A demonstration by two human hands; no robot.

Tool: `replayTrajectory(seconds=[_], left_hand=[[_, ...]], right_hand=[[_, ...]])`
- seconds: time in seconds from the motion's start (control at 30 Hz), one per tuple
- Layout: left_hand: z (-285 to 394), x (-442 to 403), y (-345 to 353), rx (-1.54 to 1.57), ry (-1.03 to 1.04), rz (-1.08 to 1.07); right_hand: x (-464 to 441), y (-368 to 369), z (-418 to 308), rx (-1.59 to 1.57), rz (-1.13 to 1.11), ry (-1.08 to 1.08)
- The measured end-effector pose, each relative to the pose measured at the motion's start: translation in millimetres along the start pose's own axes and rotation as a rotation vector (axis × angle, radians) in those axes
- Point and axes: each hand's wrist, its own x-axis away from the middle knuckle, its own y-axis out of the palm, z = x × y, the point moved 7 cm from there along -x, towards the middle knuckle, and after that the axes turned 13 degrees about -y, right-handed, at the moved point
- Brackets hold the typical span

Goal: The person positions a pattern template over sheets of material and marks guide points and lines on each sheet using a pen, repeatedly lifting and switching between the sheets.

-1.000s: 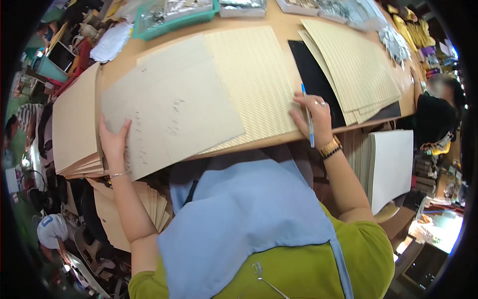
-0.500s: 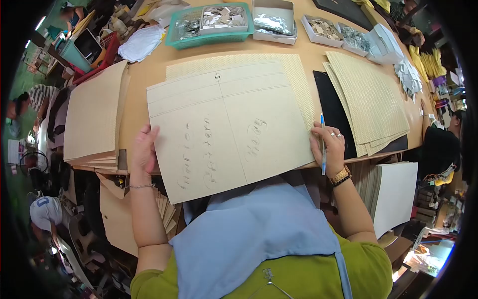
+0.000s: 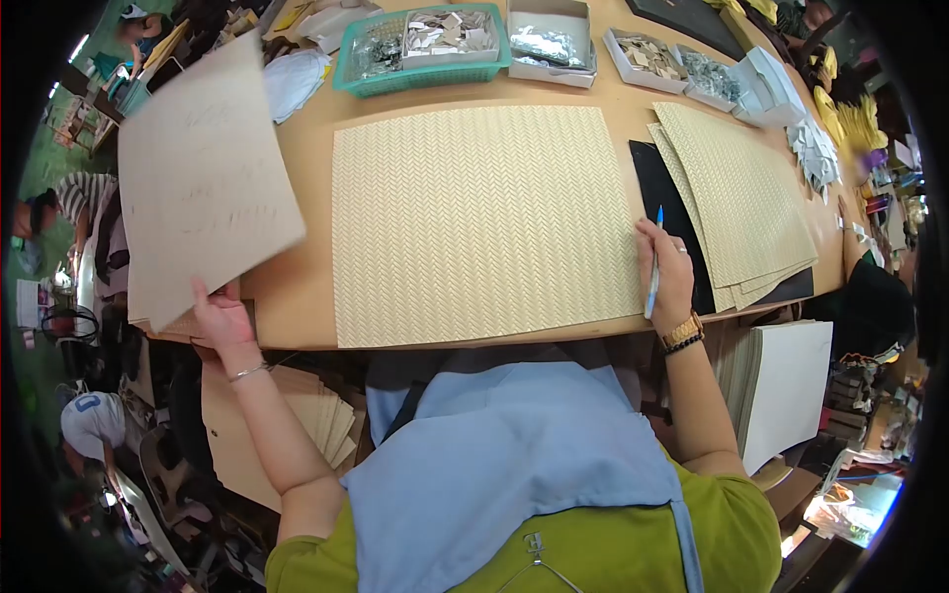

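At the left, my left hand (image 3: 225, 316) grips the lower corner of a grey cardboard sheet (image 3: 208, 178), which is tilted and blurred above the left stack. Faint handwriting shows on it. A cream sheet with a woven pattern (image 3: 484, 222) lies flat on the table in front of me. My right hand (image 3: 668, 272) is at that sheet's right edge, fingers closed around a blue and white pen (image 3: 654, 267). Just right of this hand lies a black sheet (image 3: 676, 212), partly under several patterned sheets (image 3: 736, 198).
A green basket (image 3: 425, 79) and a white box (image 3: 552, 74) with small pieces stand along the table's far side. More boxes (image 3: 643, 61) are at the back right. White boards (image 3: 786, 385) stand below the table at right. A co-worker's arm rests at the table's right end.
The cardboard sheet has moved from over the patterned sheet to the left with my left hand, uncovering the patterned sheet. My right hand stays near its right edge with the pen.
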Motion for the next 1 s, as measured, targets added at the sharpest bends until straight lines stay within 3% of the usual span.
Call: replayTrajectory(seconds=[0.13,0.27,0.4,0.5,0.57,0.67,0.77,0.83,0.9,0.97,1.0], left_hand=[[-19,4,2,-0.019,0.134,0.031],[-28,2,-2,-0.054,0.204,0.109],[-33,-6,-4,-0.131,0.247,0.109],[-34,-1,-2,-0.142,0.198,0.143],[-32,3,1,-0.155,0.176,0.171],[-31,6,7,-0.167,0.206,0.122],[-34,-5,0,-0.186,0.206,0.089],[-33,-3,3,-0.168,0.243,0.057],[-29,2,5,-0.162,0.258,0.045],[-22,13,7,-0.177,0.251,0.048],[-16,20,10,-0.137,0.272,0.017]], right_hand=[[-20,8,-30,0.073,0.028,-0.109],[-26,30,-19,-0.156,-0.052,0.108],[-50,2,-17,-0.404,0.025,0.081],[-78,-92,15,-0.161,0.265,-0.071],[-92,-168,60,-0.012,0.25,-0.132],[-99,-268,153,0.318,0.105,0.033],[-78,-295,177,0.823,0.165,0.158],[-53,-259,236,0.584,0.13,0.244],[-36,-195,214,0.605,-0.058,0.423],[-6,-139,203,0.411,-0.124,0.559],[0,-132,204,0.424,-0.083,0.479]])
